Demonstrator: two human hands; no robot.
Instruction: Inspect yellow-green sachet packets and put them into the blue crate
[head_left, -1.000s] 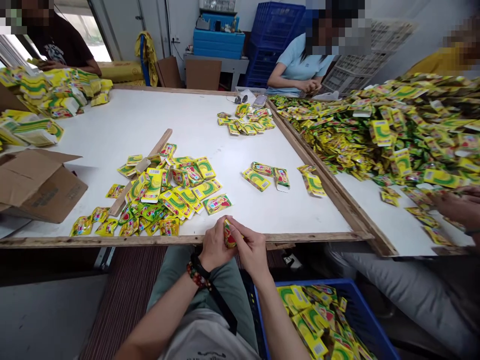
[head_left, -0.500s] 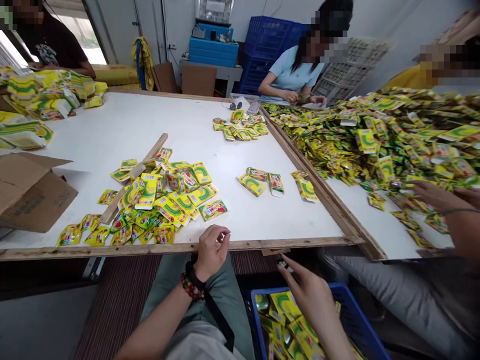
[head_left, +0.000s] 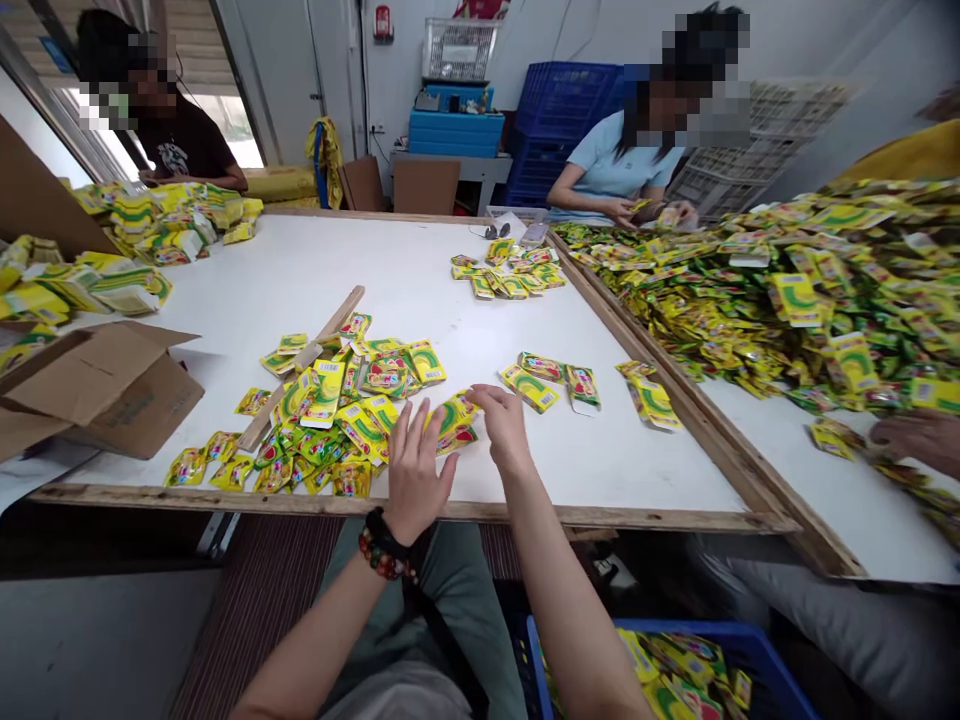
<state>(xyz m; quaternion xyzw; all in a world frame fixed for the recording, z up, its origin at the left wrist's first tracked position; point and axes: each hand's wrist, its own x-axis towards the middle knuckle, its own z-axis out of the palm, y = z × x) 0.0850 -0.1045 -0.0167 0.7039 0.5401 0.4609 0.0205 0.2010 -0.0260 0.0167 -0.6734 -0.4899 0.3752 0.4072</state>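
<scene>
My left hand (head_left: 415,472), with a dark band and beads at the wrist, has its fingers spread over the right edge of a pile of small yellow-and-green packets (head_left: 319,440). Just right of it, my right hand (head_left: 504,428) reaches in with bent fingers pinching the upper right corner of a yellow packet (head_left: 453,412). Another packet with a red print lies partly under that one. Farther right on the white table (head_left: 517,480) are a few loose packets (head_left: 534,388).
A wooden strip (head_left: 330,325) lies by the pile; an opened cardboard box (head_left: 142,400) stands left. Wooden rails (head_left: 660,515) edge the table. A blue crate (head_left: 757,640) of packets sits below right. Co-workers sit across and at right, beside a large packet heap (head_left: 750,290).
My right hand has come up from above the blue crate to the packets on the table. My left hand has opened from a curl and moved onto the pile's edge. The view has shifted.
</scene>
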